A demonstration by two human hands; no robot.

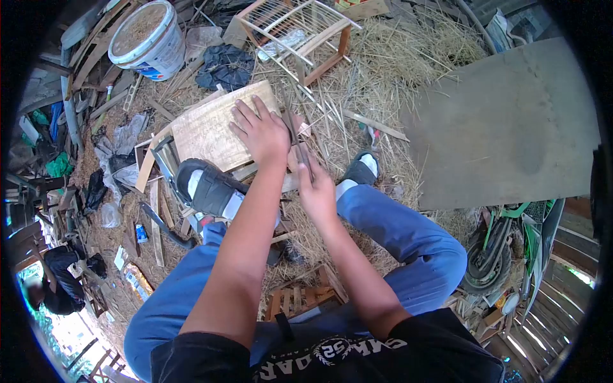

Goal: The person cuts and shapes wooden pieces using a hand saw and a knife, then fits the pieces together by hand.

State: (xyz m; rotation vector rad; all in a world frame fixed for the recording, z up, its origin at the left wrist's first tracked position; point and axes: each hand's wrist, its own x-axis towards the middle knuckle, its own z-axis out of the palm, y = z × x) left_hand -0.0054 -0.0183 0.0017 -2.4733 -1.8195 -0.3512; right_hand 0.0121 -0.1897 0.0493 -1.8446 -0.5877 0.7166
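My left hand (260, 135) lies flat on a pale wooden board (214, 137), fingers spread and pressing on its upper face near the right edge. In my right hand (317, 191), closed around its near end, is a long, narrow, dark-bladed tool (295, 134); its exact kind is unclear. The blade runs along the board's right edge, close beside my left hand. Whether it touches the wood cannot be made out. My sandalled left foot (207, 190) is at the board's near edge, and my right foot (363, 169) is on the straw-covered ground.
A white bucket (156, 54) stands upper left beside a black plastic bag (227, 67). A slatted wooden frame (300, 38) is ahead. At right lie a large flat sheet (504, 127) and a green-framed wheeled vehicle (495, 255). Another person (60, 277) is at far left.
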